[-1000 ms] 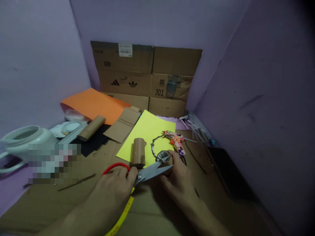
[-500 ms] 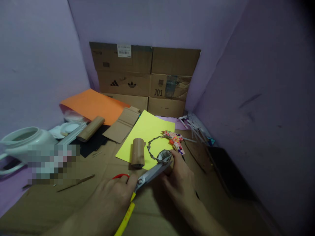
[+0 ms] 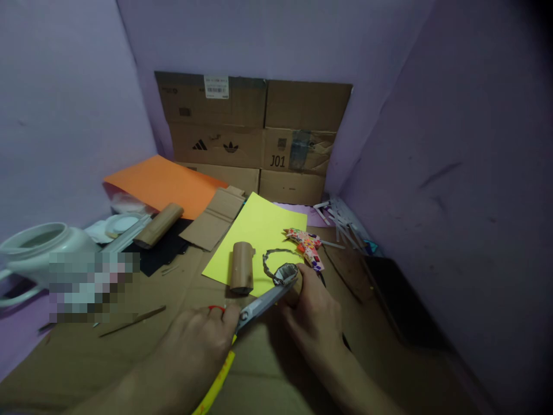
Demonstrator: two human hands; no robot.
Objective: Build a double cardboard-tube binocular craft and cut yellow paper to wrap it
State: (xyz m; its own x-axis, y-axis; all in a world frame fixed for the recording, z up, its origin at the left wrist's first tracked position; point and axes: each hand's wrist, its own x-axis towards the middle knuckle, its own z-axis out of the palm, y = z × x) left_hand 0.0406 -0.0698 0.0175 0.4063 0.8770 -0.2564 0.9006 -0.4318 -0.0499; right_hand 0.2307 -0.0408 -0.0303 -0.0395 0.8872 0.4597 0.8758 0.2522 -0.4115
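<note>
My left hand [image 3: 201, 340] is closed around the handles of a pair of scissors [image 3: 263, 304], whose red and yellow grips show partly at the fingers. The blades reach right, to the rim of a short brown cardboard tube [image 3: 295, 295]. My right hand [image 3: 317, 308] wraps round that tube and keeps its open end, pale inside, tilted towards me. A thin, ragged cardboard strip [image 3: 266, 264] curls off the rim in a loop. Left of it, another cardboard tube [image 3: 242, 268] stands upright on a yellow sheet of paper [image 3: 259, 222].
A patterned glue gun [image 3: 306, 245] lies beyond my right hand, near white sticks [image 3: 339, 222]. A dark flat object [image 3: 400, 300] is at right. At left are a white teapot-like pot [image 3: 64, 245], a brown roll [image 3: 159, 225], orange paper [image 3: 164, 181] and cardboard pieces [image 3: 213, 219].
The scissor blades have drawn closer together at the tube's rim. The curled strip has dropped slightly and its loop looks flatter. My hands stay almost in place.
</note>
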